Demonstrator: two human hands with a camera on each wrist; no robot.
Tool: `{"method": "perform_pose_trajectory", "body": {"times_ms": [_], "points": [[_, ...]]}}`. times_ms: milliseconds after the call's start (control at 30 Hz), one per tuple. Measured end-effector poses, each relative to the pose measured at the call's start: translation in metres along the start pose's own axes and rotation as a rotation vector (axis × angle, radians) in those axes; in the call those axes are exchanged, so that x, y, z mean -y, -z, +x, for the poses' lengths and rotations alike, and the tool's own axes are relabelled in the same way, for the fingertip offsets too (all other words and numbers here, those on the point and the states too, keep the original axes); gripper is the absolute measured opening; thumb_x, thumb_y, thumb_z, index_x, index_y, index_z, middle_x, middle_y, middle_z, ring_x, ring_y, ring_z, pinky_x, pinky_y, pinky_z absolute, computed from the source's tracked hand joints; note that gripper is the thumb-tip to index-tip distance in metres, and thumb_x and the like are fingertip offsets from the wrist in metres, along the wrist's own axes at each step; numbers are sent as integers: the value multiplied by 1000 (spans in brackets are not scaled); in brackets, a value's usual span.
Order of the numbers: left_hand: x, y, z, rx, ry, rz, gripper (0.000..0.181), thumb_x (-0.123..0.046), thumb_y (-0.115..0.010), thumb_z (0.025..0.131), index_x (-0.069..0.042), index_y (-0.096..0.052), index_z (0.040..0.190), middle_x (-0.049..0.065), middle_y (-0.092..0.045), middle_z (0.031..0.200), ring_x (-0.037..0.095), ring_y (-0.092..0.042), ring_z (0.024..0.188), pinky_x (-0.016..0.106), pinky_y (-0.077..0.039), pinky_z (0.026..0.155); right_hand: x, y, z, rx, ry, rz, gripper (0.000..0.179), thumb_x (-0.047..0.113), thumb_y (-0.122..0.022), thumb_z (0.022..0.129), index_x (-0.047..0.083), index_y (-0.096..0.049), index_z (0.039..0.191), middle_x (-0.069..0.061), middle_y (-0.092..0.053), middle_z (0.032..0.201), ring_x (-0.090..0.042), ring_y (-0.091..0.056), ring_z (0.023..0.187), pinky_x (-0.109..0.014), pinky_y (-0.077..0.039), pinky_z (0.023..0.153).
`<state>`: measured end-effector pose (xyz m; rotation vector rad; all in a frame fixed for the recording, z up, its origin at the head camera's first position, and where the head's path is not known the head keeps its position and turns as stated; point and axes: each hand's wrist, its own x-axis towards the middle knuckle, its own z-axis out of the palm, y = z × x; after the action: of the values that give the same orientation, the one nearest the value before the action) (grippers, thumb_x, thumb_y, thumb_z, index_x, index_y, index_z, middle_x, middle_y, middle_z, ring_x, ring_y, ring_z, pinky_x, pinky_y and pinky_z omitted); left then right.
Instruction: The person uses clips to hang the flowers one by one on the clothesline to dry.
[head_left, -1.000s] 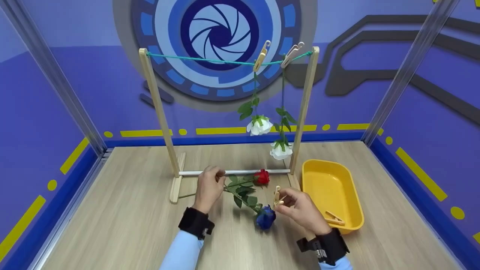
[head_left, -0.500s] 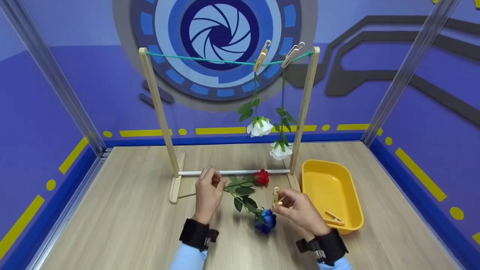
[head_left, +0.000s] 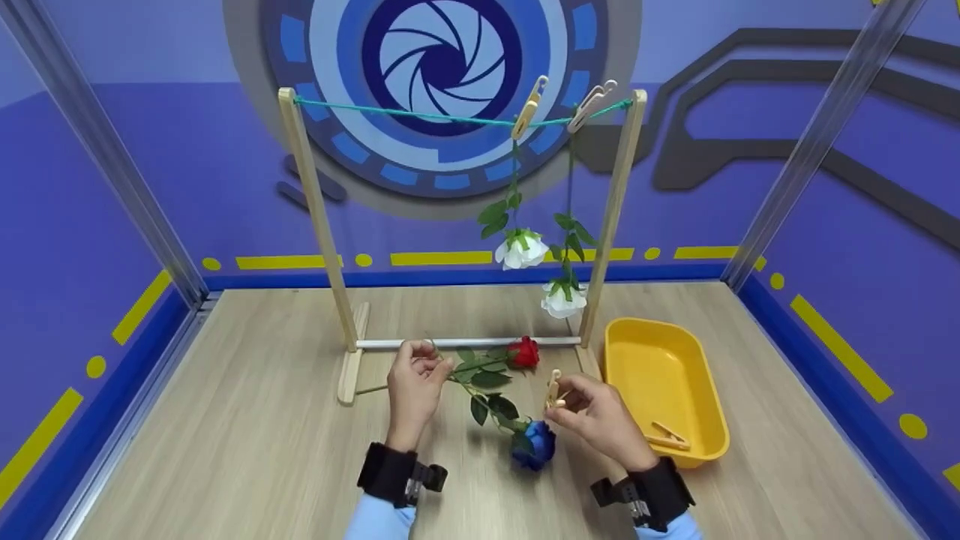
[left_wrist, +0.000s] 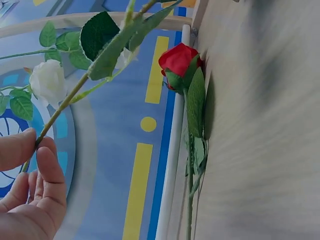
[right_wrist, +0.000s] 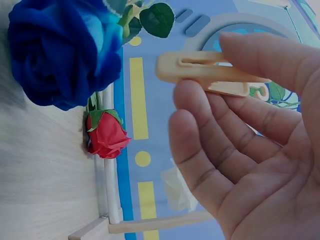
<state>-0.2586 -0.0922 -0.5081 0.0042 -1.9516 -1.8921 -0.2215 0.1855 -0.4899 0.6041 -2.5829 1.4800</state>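
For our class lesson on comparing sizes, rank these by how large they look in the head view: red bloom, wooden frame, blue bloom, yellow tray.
1. Wooden frame, by overall span
2. Yellow tray
3. Blue bloom
4. Red bloom
The blue bloom is nearer the camera, so the blooms' true order is unsure.
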Motion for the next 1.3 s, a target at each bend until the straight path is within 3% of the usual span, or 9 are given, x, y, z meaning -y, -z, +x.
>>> {"method": "perform_pose_trajectory", "body": {"times_ms": [133, 267, 600, 800, 1033, 1300], "points": [[0, -1, 1, 22, 32, -35, 28, 9, -78, 85, 10, -60, 107, 24, -66, 101, 12, -67, 79, 19, -54, 73, 1, -1, 2, -28, -18, 9, 22, 9, -84, 86, 7, -70, 102, -1, -70, 87, -11, -64, 76, -24, -55, 69], [0, -2, 3, 62, 62, -53, 23, 8, -76, 87, 12, -61, 105, 20, -68, 96, 13, -67, 76, 21, -55, 67, 1, 0, 2, -48, -11, 32, 25, 7, -83, 86, 3, -69, 106, -3, -71, 87, -11, -65, 74, -24, -55, 69], [-1, -4, 3, 170, 89, -159, 18, 10, -67, 94, 16, -56, 107, 17, -67, 87, 33, -74, 77, 33, -62, 67, 0, 0, 2, -66, -3, 58, 27, 4, -83, 86, 1, -70, 109, -9, -75, 92, -9, -68, 73, -21, -55, 66], [-2, -1, 0, 145, 86, -150, 16, 5, -69, 95, 12, -59, 106, 19, -69, 87, 26, -74, 76, 31, -62, 69, -1, -1, 1, -55, -26, 113, 28, 2, -81, 87, -2, -67, 111, -10, -75, 91, -13, -72, 80, -22, -58, 71], [-6, 1, 1, 124, 27, -152, 13, 4, -68, 96, 11, -60, 104, 32, -68, 91, 33, -73, 77, 32, -61, 69, 4, 2, 5, -79, -64, 174, 30, 0, -80, 87, -1, -65, 113, -11, -75, 96, -15, -72, 83, -23, -58, 75], [-12, 1, -2, 127, -29, -170, 11, 2, -67, 98, 10, -62, 101, 36, -69, 90, 33, -73, 75, 31, -61, 68, 13, 10, 19, -59, 48, 160, 27, 0, -79, 89, -2, -65, 112, -15, -73, 97, -17, -71, 82, -22, -59, 74]]}}
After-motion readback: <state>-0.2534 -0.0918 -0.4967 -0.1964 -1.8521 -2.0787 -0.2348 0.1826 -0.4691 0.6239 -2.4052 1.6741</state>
